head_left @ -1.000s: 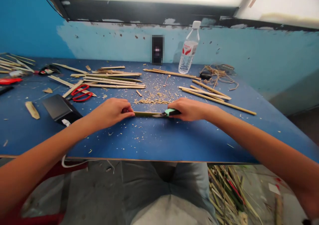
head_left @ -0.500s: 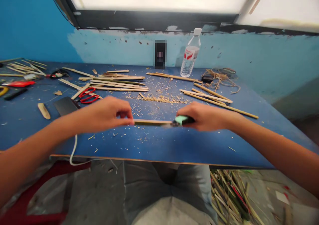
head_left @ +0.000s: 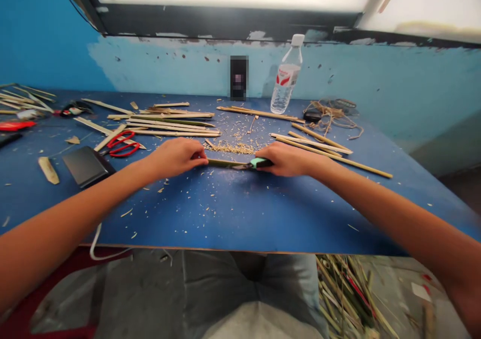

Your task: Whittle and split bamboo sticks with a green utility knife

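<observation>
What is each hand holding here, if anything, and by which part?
The left hand pinches the strip near its left end; the right hand grips the knife by its green-and-black handle.

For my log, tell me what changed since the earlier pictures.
The right hand, holding the green-handled tool, has moved left, closer to the left hand, since the previous picture; both are farther from the near table edge. Nothing was let go: the left hand still holds the strip. The bottle and red scissors stayed put.
</observation>
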Available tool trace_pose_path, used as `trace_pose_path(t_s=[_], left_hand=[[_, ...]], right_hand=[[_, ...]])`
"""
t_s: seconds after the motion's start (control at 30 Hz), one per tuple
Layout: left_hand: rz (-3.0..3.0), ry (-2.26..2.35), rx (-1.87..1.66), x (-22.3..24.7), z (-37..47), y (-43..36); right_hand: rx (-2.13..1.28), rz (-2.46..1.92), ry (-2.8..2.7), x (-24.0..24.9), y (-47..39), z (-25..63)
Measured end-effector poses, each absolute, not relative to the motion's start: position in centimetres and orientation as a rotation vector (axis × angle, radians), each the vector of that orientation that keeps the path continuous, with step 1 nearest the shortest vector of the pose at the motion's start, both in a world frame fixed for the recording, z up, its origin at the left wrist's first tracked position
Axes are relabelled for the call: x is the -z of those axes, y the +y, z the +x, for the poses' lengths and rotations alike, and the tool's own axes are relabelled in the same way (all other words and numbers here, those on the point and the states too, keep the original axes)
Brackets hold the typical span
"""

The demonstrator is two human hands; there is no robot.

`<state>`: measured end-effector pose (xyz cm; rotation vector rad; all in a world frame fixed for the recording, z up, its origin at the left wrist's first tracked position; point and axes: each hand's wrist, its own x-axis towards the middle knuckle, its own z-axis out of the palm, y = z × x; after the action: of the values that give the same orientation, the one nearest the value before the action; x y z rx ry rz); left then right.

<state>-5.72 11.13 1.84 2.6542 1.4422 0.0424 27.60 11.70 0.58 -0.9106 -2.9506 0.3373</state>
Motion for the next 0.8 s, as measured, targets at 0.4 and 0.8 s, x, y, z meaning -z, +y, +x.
trace_pose_path(t_s=[0.4, 0.8], left_hand=[[2.778, 1.359, 0.159, -6.6, -4.5, 13.3], [2.399, 1.269, -0.185, -6.5, -0.3, 5.9]], right_hand=[[0.195, -0.786, -2.895, -3.5, 12.2, 26.9], [1.005, -0.100, -2.599, -2.7, 4.3, 27.3]])
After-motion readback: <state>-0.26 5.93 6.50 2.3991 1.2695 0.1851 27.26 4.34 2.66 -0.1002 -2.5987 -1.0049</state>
